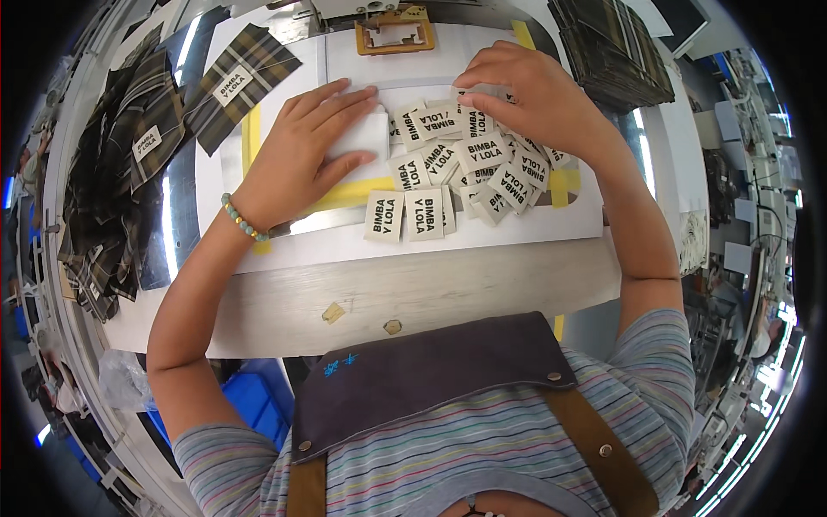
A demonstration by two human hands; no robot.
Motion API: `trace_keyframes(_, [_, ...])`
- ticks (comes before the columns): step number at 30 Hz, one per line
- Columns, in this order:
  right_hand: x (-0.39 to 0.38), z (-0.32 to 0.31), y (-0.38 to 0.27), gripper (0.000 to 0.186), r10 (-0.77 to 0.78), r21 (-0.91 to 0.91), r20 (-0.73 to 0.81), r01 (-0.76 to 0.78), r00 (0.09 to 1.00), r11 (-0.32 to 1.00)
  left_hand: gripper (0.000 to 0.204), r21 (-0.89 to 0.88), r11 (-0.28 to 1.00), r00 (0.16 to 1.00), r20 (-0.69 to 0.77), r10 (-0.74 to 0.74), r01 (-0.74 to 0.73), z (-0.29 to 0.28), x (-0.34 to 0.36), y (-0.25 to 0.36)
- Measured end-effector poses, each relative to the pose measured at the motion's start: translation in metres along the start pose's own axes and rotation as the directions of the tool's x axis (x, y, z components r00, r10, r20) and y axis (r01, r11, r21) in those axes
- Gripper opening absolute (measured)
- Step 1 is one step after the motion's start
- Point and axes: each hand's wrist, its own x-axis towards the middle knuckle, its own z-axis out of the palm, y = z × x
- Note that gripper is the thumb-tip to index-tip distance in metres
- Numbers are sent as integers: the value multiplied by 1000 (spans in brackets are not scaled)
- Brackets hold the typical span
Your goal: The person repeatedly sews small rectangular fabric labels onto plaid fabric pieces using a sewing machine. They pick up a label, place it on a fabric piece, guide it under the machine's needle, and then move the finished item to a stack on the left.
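Plaid pieces, left: these fabric pieces (159,142) lie overlapped; loose edges could slide or crease if the near forearm brushes them.
Left hand: spread loosely, thumb apart, resting on a white sheet (377,142) without gripping it, as far as shows; uneven pressure could shift the sheet.
Labels: the pale labels (484,152) lie heaped between the hands, mid-board, two apart at the near edge (383,215); since they overlap and face various ways, two could be picked up together, or one turned wrongly.
Right hand: fingers (484,59) curled towards the thumb at the heap's far right; something white shows between them, but I cannot tell whether it is gripped. A sweep of this wrist could scatter labels.
Plaid stack, far right: the tall stack (616,52) could topple if the right arm knocks it.
Surface: white board (323,247) with yellow tape (251,142) on a pale table (482,280); a brown frame (394,34) stands at the far side.
Room: blue crate (258,405) below left; cluttered benches and bright strip lights at right.
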Motion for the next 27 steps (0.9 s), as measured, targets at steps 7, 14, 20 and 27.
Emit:
trace_keyframes(7, [14, 13, -15, 29, -133, 211, 11, 127, 991, 969, 44, -227, 973, 990, -119, -74, 45, 3, 6, 9])
trace_keyframes(14, [42, 29, -37, 30, 13, 351, 34, -24, 999, 936, 37, -334, 940, 978, -161, -133, 73, 7, 18, 8])
trace_keyframes(20, [48, 30, -41, 26, 158, 586, 123, -200, 980, 786, 39, -445, 882, 966, -115, -231, 157, 2, 17, 11])
trace_keyframes(27, [38, 3, 24, 27, 379, 295, 200, -424, 904, 856, 36, -354, 929, 957, -213, -196, 111, -8, 17, 5])
